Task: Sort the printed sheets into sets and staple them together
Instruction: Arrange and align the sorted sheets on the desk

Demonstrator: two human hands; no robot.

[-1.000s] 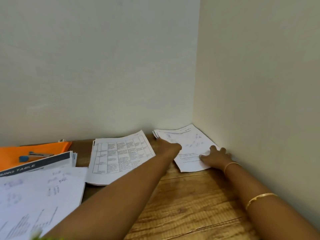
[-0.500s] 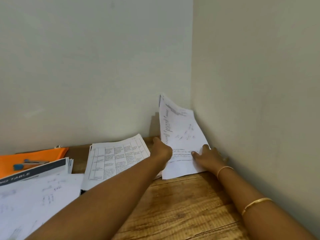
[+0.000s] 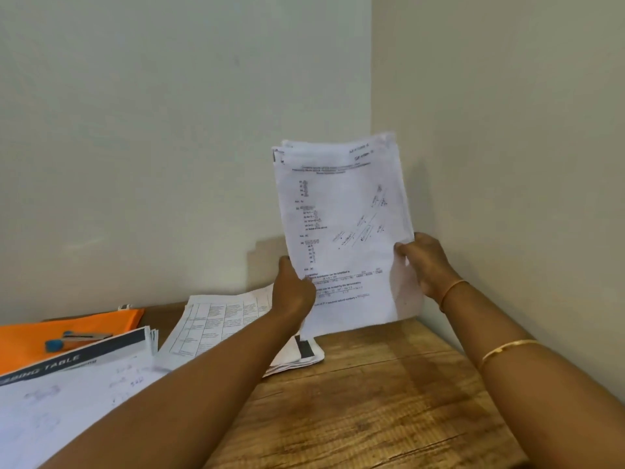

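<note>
At the far left an orange folder (image 3: 67,328) lay on the wooden table (image 3: 372,401) with a blue-ended stapler (image 3: 76,340) on it, and a pile of loose sheets (image 3: 67,401) overlapped its near edge. Next, sheets printed with a grid (image 3: 220,323) lay flat. Our left hand (image 3: 294,289) pinched the lower left edge of a stack of printed maths sheets (image 3: 341,231), held upright before the corner of the walls; our right hand (image 3: 426,262) curled round its right edge

Bare wooden table (image 3: 389,401) at right, paper piles (image 3: 84,404) crowding left (stapler (image 3: 72,340) on orange folder (image 3: 30,336)), 2 walls (image 3: 169,130) behind
</note>
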